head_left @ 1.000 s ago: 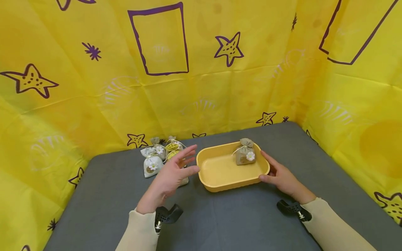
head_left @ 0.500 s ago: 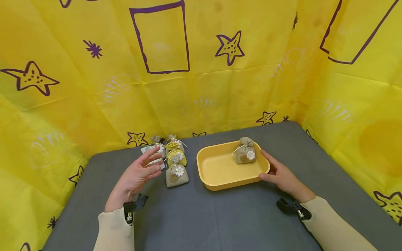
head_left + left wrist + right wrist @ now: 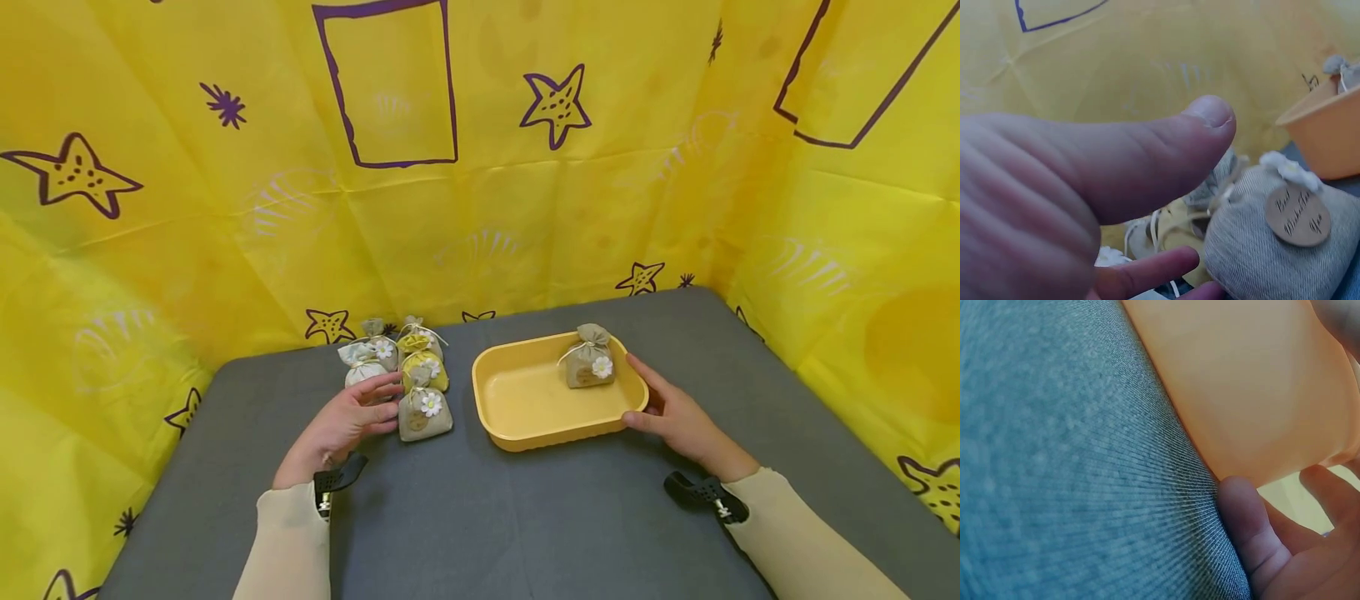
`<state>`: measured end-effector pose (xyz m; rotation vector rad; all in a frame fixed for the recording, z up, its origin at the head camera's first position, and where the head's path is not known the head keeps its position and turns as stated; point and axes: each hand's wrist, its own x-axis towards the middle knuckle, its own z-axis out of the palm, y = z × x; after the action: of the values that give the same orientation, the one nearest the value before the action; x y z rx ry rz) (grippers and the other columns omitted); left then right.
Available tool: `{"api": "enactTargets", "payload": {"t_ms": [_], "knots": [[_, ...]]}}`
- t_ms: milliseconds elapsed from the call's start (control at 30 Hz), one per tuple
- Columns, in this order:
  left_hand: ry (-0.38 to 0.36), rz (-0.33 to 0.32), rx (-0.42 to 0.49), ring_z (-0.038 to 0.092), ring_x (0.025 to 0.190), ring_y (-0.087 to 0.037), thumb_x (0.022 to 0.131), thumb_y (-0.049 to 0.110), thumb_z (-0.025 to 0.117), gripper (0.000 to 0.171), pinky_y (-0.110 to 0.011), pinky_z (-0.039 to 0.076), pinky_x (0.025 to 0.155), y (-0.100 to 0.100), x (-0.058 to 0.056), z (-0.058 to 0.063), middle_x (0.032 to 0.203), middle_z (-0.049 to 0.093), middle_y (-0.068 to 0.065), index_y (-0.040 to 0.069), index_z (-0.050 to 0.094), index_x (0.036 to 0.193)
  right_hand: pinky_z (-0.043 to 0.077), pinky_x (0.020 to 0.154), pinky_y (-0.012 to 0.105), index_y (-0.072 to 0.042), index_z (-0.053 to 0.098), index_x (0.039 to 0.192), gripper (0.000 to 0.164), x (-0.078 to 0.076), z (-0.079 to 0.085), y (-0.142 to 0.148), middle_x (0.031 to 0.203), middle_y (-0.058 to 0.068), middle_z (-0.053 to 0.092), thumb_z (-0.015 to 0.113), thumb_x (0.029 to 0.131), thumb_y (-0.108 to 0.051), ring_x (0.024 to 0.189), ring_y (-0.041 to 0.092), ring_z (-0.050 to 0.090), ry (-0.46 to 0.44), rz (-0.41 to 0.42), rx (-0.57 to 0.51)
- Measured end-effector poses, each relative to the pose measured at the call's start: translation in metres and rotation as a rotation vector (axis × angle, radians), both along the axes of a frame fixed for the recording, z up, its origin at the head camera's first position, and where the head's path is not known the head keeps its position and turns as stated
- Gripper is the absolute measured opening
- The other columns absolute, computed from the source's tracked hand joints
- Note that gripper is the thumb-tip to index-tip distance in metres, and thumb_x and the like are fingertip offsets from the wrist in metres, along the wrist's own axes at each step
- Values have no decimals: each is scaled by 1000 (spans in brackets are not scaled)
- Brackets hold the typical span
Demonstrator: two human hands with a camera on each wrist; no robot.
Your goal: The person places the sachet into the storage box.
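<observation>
Tray [image 3: 528, 398] gripped by the right hand [image 3: 681, 423] holds one pouch [image 3: 585, 372], five others [image 3: 417, 365] remaining toward the table's [image 3: 510, 517] far-left corner beside the loosely spread, empty left hand [image 3: 341, 422].

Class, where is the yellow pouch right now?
In the head view, the yellow pouch is on the table, left of the tray, just behind the front beige pouch and right of the white pouch.

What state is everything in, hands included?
Yellow tray: uncovered, one sachet inside
Beige sachet in tray: tied, upright
Front beige sachet: tied shut
Yellow sachet: tied, partly hidden
White sachet: tied, partly hidden
Back-left beige sachet: tied, partly hidden
Back-right beige sachet: tied, partly hidden
Left hand: outstretched beside front sachet
Right hand: gripping tray
</observation>
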<state>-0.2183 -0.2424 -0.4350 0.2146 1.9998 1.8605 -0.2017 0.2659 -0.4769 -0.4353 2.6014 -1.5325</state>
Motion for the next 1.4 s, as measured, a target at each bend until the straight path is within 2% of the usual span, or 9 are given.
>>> {"api": "enactTargets", "payload": {"t_ms": [167, 333, 500, 733, 900, 1067, 1200, 1400], "knots": [[-7, -18, -10, 48, 129, -31, 95, 10, 69, 64, -48, 45, 99, 0, -3, -10, 154, 35, -19, 4, 40, 151, 40, 90, 14, -19, 14, 161, 91, 0, 0, 1, 162, 17, 20, 73, 93, -28, 133, 37, 43, 2, 5, -2], [26, -49, -17, 42, 133, -32, 94, 9, 70, 63, -48, 44, 100, 0, -4, -16, 155, 34, -19, 1, 42, 150, 40, 90, 13, -19, 13, 162, 91, -1, -1, 1, 162, 18, 19, 73, 94, -27, 134, 37, 42, 7, 10, -1], [67, -61, -52, 42, 133, -31, 92, 8, 72, 62, -44, 46, 98, 1, -3, -18, 153, 37, -19, -1, 46, 147, 40, 91, 13, -17, 14, 161, 90, -1, -2, 2, 161, 18, 20, 73, 94, -27, 133, 38, 43, 15, 8, 2], [98, -47, -126, 51, 121, -26, 89, 11, 76, 53, -34, 50, 91, 3, -3, -18, 147, 46, -16, 5, 59, 139, 40, 91, 14, -17, 14, 161, 90, -3, -4, 3, 161, 18, 21, 73, 93, -27, 132, 37, 44, 16, 8, 0], [120, -58, -148, 52, 120, -25, 89, 10, 75, 50, -31, 50, 89, 6, -4, -20, 144, 51, -15, 5, 61, 137, 41, 90, 14, -16, 14, 161, 91, -3, -4, 3, 161, 18, 20, 73, 93, -27, 131, 37, 45, 14, 9, -3], [181, -78, -201, 53, 116, -25, 89, 8, 75, 48, -28, 49, 88, 12, -3, -22, 140, 53, -15, 5, 63, 135, 40, 90, 14, -16, 14, 161, 91, -2, -4, 3, 161, 18, 21, 73, 93, -27, 131, 37, 44, 16, 8, 5], [213, -62, -261, 52, 119, -25, 89, 10, 76, 45, -28, 47, 90, 18, -3, -23, 140, 55, -12, 9, 65, 133, 41, 90, 14, -16, 14, 161, 90, -2, -4, 3, 161, 19, 21, 73, 93, -27, 130, 37, 45, 19, 10, 2], [219, -9, -311, 54, 118, -22, 89, 13, 76, 42, -32, 46, 91, 23, -1, -23, 138, 57, -9, 13, 68, 130, 41, 90, 15, -18, 14, 161, 90, -2, -4, 3, 161, 18, 21, 73, 94, -28, 130, 36, 45, 20, 8, 12]]}}
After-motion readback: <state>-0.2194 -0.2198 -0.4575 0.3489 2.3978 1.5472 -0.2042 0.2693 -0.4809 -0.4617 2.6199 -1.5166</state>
